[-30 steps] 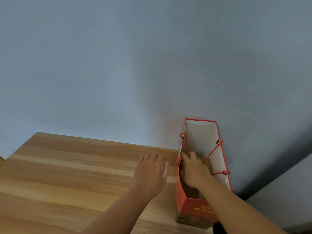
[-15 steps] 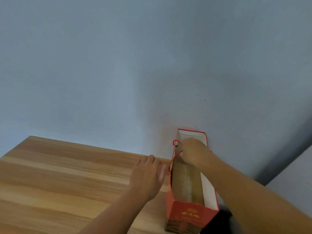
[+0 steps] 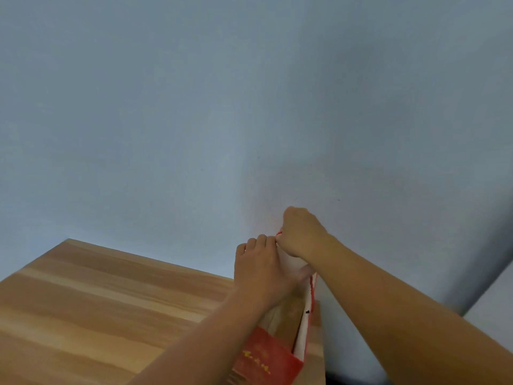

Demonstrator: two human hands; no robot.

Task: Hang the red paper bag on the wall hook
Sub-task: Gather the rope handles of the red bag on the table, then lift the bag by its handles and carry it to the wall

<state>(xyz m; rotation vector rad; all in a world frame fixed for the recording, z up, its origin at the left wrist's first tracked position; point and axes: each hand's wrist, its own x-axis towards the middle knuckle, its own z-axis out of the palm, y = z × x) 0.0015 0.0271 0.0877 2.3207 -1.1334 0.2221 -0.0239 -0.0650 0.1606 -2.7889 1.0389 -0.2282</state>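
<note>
Bag (image 3: 266, 357), red paper, stands at the table's (image 3: 83, 315) right end against the wall (image 3: 194, 107). Right hand (image 3: 301, 232) is fisted on its red cord handle (image 3: 279, 232); left hand (image 3: 263, 269) clasps the bag's top.

Both bare forearms are extended forward from the lower edge of the view. The right hand (image 3: 301, 232) is closed into a fist, knuckles up. The left hand (image 3: 263, 266) is held just beside it, fingers curled forward, thumb stretched toward the right wrist.
</note>
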